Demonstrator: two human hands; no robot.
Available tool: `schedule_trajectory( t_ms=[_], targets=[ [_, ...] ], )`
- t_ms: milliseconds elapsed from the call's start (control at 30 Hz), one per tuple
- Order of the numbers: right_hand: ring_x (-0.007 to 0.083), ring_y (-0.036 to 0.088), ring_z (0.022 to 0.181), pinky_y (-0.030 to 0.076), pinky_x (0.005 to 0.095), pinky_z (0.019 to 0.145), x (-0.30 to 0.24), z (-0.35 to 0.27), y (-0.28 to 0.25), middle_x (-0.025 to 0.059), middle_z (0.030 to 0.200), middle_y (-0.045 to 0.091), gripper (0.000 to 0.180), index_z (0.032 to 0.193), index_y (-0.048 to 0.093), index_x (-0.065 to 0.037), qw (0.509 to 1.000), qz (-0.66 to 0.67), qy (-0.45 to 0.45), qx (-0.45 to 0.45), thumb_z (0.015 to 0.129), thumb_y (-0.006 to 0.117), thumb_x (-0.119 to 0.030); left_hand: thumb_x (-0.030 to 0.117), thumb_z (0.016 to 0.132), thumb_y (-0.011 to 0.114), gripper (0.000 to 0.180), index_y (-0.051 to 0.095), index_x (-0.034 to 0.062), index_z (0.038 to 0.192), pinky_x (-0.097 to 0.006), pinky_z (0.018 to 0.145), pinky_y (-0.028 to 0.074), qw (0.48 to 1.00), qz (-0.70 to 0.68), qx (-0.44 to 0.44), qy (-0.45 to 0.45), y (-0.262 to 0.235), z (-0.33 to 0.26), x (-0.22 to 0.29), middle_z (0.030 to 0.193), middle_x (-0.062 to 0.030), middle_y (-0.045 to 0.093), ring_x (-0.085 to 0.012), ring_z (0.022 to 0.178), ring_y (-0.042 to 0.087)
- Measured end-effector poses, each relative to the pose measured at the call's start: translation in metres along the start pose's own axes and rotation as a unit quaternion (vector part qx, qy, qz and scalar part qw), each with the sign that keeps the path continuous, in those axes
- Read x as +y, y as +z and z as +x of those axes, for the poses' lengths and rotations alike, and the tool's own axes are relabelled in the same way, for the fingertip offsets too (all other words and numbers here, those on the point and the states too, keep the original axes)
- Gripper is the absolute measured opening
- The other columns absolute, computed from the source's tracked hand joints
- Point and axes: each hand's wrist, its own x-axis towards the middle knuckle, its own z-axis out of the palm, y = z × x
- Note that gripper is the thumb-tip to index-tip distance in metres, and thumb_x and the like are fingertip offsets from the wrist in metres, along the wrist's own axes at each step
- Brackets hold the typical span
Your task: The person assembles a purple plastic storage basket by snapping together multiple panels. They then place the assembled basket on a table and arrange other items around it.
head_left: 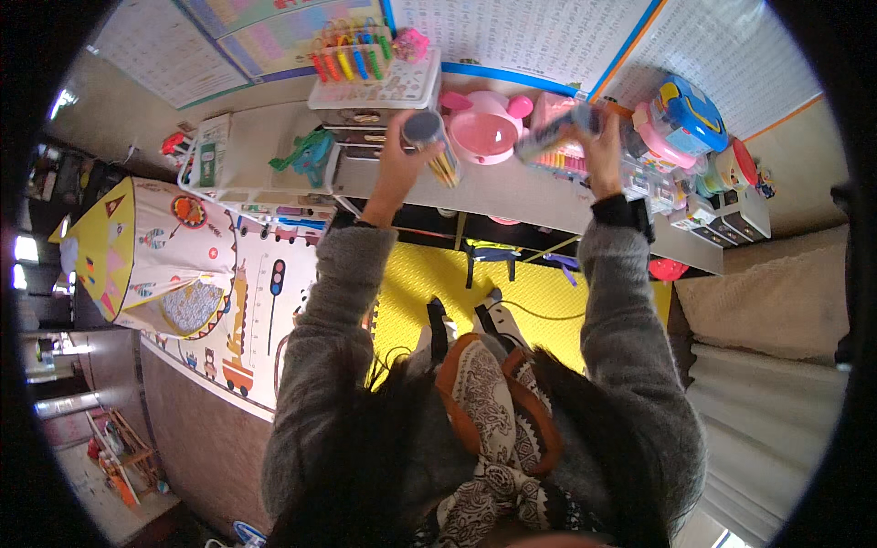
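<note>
My left hand is closed around a clear tube-shaped container with a dark round lid. Yellowish sticks show inside it; they look like pencils. My right hand is closed on a second tube-shaped container, greyish and tilted to the left, blurred so its contents are unclear. Both hands are raised over the shelf top. Between them stands a pink bowl-like toy with round ears, touched by neither hand.
Behind the left hand is a white box with colourful clips on a rack. A teal toy lies left. Pink packages and a blue-lidded tub stand right. Below are a yellow floor mat and a play tent.
</note>
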Motion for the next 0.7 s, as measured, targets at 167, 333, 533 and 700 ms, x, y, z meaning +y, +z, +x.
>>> schedule_trajectory(
  t_ms=[167,333,533,700],
  targets=[
    [0.0184,0.050,0.097,0.040,0.0294,0.085,0.014,0.096,-0.010,0.0081,0.102,0.053,0.053,0.110,0.045,-0.003,0.995,-0.057,-0.074,0.020,0.067,0.075,-0.009,0.008,0.074,0.073,0.063,0.038,0.0041,0.126,-0.030,0.090,0.045,0.998,-0.061,0.027,0.023,0.004,0.055,0.038,0.116,-0.0099,0.050,-0.0179,0.104,0.052],
    [0.0191,0.051,0.096,0.040,0.0300,0.085,0.049,0.145,0.019,0.0084,0.102,0.053,0.052,0.110,0.045,-0.003,0.990,-0.106,-0.096,-0.019,0.067,0.075,-0.009,0.007,0.075,0.072,0.062,0.037,0.0041,0.126,-0.030,0.090,0.045,0.997,-0.044,0.065,0.019,0.014,0.091,0.064,0.118,-0.0109,0.050,-0.0192,0.107,0.052],
    [0.0200,0.051,0.096,0.040,0.0308,0.084,0.098,0.155,0.052,0.0087,0.101,0.054,0.051,0.109,0.045,-0.004,0.983,-0.154,-0.079,-0.062,0.068,0.074,-0.010,0.009,0.079,0.068,0.056,0.040,0.0095,0.127,-0.029,0.083,0.047,0.995,-0.029,0.097,-0.026,0.023,0.096,0.061,0.115,-0.0062,0.052,-0.0158,0.101,0.053],
    [0.0207,0.051,0.095,0.040,0.0314,0.084,0.122,0.150,0.071,0.0090,0.101,0.054,0.050,0.109,0.046,-0.004,0.975,-0.196,-0.053,-0.087,0.068,0.074,-0.011,0.010,0.079,0.068,0.056,0.040,0.0111,0.127,-0.028,0.083,0.047,0.993,-0.025,0.087,-0.071,0.023,0.106,0.059,0.116,-0.0051,0.051,-0.0152,0.103,0.052]
  ],
)
